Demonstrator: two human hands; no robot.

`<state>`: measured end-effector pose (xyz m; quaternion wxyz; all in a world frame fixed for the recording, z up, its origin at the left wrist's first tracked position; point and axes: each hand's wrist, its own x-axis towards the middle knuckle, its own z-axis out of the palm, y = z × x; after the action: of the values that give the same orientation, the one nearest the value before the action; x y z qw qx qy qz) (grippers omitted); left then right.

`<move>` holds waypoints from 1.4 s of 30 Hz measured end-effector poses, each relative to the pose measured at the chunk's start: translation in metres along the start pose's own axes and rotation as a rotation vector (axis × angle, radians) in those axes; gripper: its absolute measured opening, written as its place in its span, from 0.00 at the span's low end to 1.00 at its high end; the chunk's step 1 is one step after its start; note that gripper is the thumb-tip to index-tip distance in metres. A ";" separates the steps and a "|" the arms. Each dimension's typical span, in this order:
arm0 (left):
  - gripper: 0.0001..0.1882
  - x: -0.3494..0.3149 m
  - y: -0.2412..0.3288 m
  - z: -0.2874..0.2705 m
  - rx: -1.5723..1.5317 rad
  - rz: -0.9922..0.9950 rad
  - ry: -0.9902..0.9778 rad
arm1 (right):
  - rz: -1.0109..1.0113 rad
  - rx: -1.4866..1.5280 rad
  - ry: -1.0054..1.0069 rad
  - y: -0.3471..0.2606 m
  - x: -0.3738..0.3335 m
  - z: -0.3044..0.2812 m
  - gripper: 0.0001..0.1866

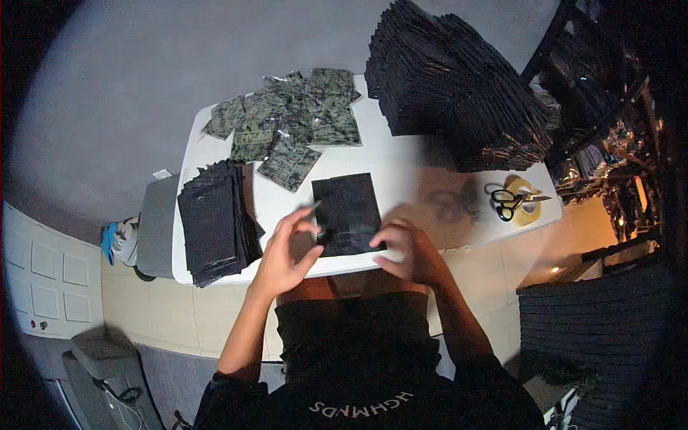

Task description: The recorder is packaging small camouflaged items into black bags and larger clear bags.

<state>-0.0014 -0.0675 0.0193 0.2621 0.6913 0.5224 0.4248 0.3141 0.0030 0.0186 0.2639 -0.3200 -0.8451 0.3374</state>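
A flat black rectangle, seemingly folded fabric in a clear sleeve (347, 215), lies on the white table (390, 161) in front of me. At its left edge is my left hand (288, 254), thumb and fingers spread with nothing visible between them. My right hand (410, 251) is by the lower right corner, its fingers bent and slightly blurred. A gap shows between its thumb and fingers; whether the fingertips touch the black piece is unclear.
A black stack (215, 222) stands at the table's left, with camouflage-patterned packets (287, 122) behind. A large black pile (451, 86) fills the far right. Black-handled scissors (509, 204) lie over a yellow tape roll (530, 209). A grey chair (158, 226) adjoins the left edge.
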 end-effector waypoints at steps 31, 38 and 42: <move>0.58 0.065 -0.038 0.066 0.632 0.133 -0.163 | -0.074 -0.661 0.028 0.040 0.068 0.066 0.37; 0.57 0.028 -0.019 0.043 0.605 0.159 -0.239 | -0.133 -0.603 0.007 0.009 0.017 0.060 0.41; 0.55 -0.012 0.006 0.029 0.457 0.207 -0.367 | -0.131 -0.513 -0.054 -0.012 -0.016 0.050 0.47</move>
<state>0.0260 -0.0790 0.0059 0.1449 0.8471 0.4752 0.1889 0.2876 -0.0357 -0.0073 0.1726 -0.3121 -0.9286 0.1028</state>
